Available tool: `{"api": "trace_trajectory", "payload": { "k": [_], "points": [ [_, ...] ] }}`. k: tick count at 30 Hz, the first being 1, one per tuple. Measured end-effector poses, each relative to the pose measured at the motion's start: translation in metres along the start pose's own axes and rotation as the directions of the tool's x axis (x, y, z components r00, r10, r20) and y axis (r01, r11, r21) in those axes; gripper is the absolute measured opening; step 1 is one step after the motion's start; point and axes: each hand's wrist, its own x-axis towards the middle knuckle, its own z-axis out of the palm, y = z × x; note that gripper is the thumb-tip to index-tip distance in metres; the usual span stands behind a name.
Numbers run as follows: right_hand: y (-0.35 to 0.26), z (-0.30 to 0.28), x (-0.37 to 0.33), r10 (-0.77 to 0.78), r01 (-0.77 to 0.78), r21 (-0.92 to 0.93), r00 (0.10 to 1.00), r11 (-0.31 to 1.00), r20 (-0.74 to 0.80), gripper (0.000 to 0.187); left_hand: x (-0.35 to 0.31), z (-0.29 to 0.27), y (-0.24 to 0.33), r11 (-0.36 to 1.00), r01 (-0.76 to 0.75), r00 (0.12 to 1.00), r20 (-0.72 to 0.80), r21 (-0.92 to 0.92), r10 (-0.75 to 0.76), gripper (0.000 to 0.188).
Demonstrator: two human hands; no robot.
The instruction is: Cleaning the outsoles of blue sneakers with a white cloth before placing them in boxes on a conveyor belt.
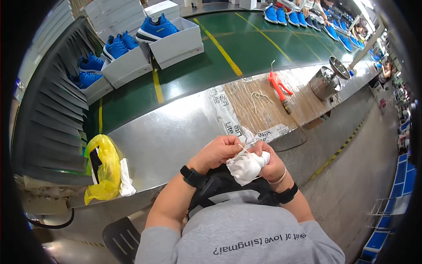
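Observation:
In front of my body, my right hand is closed around a bunched white cloth. A thin pale cord runs up from the bundle, and the fingers of my left hand pinch it just left of the cloth. Both hands are close together near the metal table's front edge. How the cord passes around the cloth is partly hidden by my fingers. On the brown board beyond my hands, a loose pale cord lies beside a red air blow gun.
A green conveyor belt carries white boxes with blue shoes at the left; more blue shoes stand far right. A metal pot sits right on the bench, a yellow plastic bag left. A black stool stands lower left.

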Motion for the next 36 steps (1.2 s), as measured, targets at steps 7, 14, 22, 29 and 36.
{"api": "trace_trajectory", "payload": {
  "k": [7, 14, 22, 29, 36],
  "points": [
    [0.005, -0.002, 0.005, -0.058, 0.206, 0.231, 0.853, 0.951, -0.519, 0.048, 0.012, 0.015, -0.003, 0.987, -0.036, 0.997, -0.072, -0.155, 0.026, 0.007],
    [0.009, -0.013, 0.005, 0.033, 0.239, 0.366, 0.798, 0.899, -0.602, 0.049, 0.008, 0.013, -0.009, 0.964, -0.085, 0.995, -0.078, -0.251, 0.068, 0.018],
    [0.002, -0.009, 0.012, 0.052, 0.26, 0.415, 0.794, 0.872, -0.606, 0.049, 0.0, 0.024, -0.007, 0.985, -0.058, 0.998, -0.034, -0.164, 0.053, 0.042],
    [-0.001, -0.015, 0.008, 0.103, 0.167, 0.429, 0.836, 0.888, -0.539, 0.047, 0.007, 0.018, 0.0, 0.933, -0.176, 0.984, -0.039, -0.313, 0.173, 0.045],
    [0.001, -0.026, 0.005, 0.139, 0.186, 0.509, 0.834, 0.841, -0.534, 0.037, 0.01, 0.012, -0.002, 0.873, -0.187, 0.981, -0.038, -0.45, 0.19, 0.054]
  ]
}}
